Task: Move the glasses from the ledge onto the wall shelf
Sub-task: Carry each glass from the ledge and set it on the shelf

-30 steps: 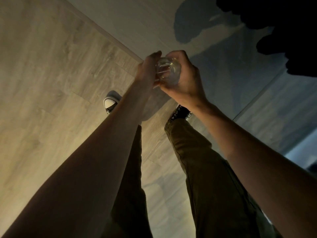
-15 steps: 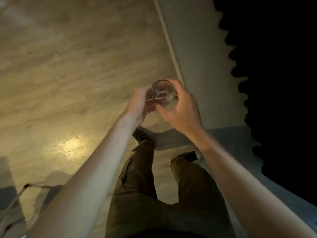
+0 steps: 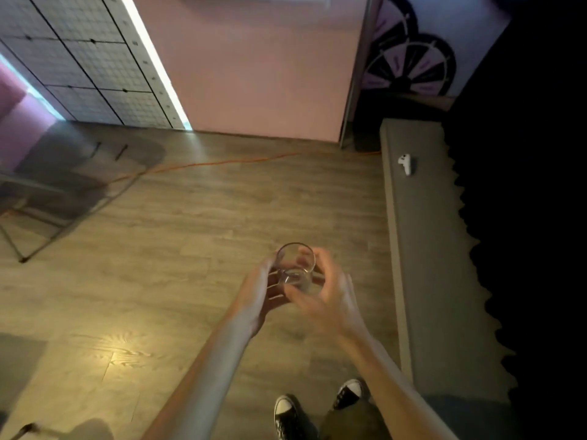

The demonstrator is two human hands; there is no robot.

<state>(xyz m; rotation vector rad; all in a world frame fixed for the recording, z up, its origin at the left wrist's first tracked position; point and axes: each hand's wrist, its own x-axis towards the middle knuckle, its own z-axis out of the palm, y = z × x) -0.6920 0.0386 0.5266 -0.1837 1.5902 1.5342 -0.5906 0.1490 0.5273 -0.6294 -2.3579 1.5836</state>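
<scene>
**Clear glass held in two hands above a wooden floor**

Head view, looking forward and down. A clear, empty drinking glass (image 3: pixel 296 268) sits near the middle of the frame, carried in the air over the plank floor (image 3: pixel 178 236), mouth tilted toward the far wall. The left hand (image 3: pixel 259 292) cups the glass from its left side, fingers curled around the wall and base, palm turned inward. The right hand (image 3: pixel 320 293) closes on the glass from the right and near side, thumb and fingers wrapped around the lower part; this hand is blurred by motion, so the exact finger contact cannot be told. Both bare forearms run up from the bottom edge of the frame and converge on the glass.

To the right, a long grey ledge (image 3: pixel 419 249) runs along the edge of a dark foam panel with a jagged outline (image 3: pixel 524 217). A small white object (image 3: pixel 405 164) lies on the far part of the ledge, well apart from the glass. The glass itself is off the ledge, to its left.

Below the hands, two dark sneakers with white toe caps (image 3: pixel 287 414) stand on the floor. An orange cable (image 3: pixel 203 164) crosses the floor at the far side, in front of a pink wall (image 3: pixel 254 65). A white grid panel (image 3: pixel 82 58) leans at upper left, edged by a bright light strip (image 3: pixel 155 65). A wheel design (image 3: pixel 409 68) shows at upper right.
</scene>
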